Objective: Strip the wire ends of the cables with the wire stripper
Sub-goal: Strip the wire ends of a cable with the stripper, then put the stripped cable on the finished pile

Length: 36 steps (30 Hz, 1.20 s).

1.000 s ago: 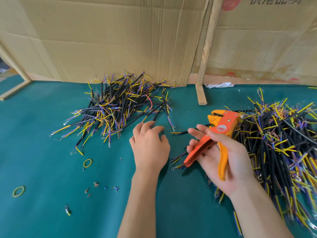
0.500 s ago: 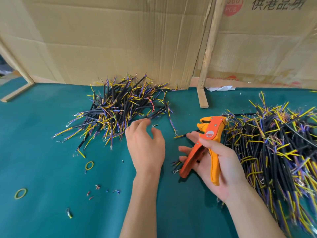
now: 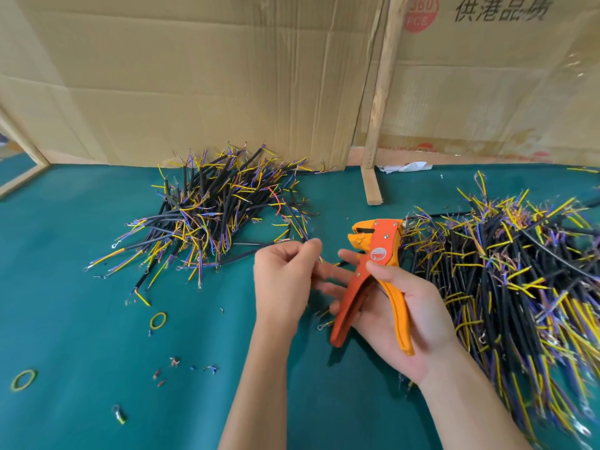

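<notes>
It looks like a small workshop: a green-covered bench (image 3: 81, 319) under the hands, cut cable piles (image 3: 214, 209) on both sides, cardboard sheets (image 3: 194, 76) behind them.

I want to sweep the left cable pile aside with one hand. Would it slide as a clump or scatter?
The left cable pile would probably move mostly as a clump: its short black cables cross and tangle. Loose ends at its edge splay outward, so some would likely trail off. The green table cover looks matte and felt-like, which may drag at thin wires.
</notes>
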Tool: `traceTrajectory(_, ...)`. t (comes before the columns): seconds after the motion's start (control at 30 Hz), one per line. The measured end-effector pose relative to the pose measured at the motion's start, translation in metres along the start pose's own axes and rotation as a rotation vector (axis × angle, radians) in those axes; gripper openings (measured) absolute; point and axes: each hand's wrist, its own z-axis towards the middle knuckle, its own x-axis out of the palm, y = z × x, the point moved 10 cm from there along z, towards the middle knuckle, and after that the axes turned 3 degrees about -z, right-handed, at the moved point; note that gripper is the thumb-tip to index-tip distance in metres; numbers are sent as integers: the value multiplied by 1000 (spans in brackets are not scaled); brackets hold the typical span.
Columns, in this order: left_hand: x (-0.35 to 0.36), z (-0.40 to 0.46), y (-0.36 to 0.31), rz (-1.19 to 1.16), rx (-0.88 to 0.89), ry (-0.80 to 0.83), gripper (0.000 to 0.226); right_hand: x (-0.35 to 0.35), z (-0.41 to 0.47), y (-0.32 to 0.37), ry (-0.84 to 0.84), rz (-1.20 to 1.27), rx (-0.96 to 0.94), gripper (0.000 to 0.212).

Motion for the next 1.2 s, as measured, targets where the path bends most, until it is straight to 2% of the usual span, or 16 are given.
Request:
traceTrajectory(0.1,-22,6,5,375,39,-167,27,0,1,-2,-20,-1,8,65)
traceTrajectory(0.17,-17,4,3,570,56,-139,16,-1,2,-2,-27,-12,1,63)
traceTrajectory(0.23,-9,1,7,756,34,-109,27,-3,2,0,-43,-25,-13,62)
traceTrajectory(0.3,-7,-1,8,866,15,-109,30,-6,2,2,-63,-31,-29,61)
traceTrajectory(0.47,-5,0,8,967,24,-117,17,-11,3,5,-88,-53,-48,64)
traceTrajectory(0.57,-10,-2,5,870,17,-182,17,-12,3,3,-110,-59,-42,64)
traceTrajectory(0.73,-24,4,11,384,-38,-243,17,-14,5,3,-113,-67,-45,64)
traceTrajectory(0.87,-10,7,14,241,-37,-121,6,-13,5,3,-86,-77,-46,60)
traceTrajectory(0.93,-1,6,19,164,-75,-40,11,-13,5,2,-77,-79,-47,59)
traceTrajectory(1.07,11,2,23,-62,-172,74,6,-14,6,3,-74,-82,-55,63)
traceTrajectory(1.2,20,-1,23,-41,-199,166,11,-16,6,3,-85,-67,-64,70)
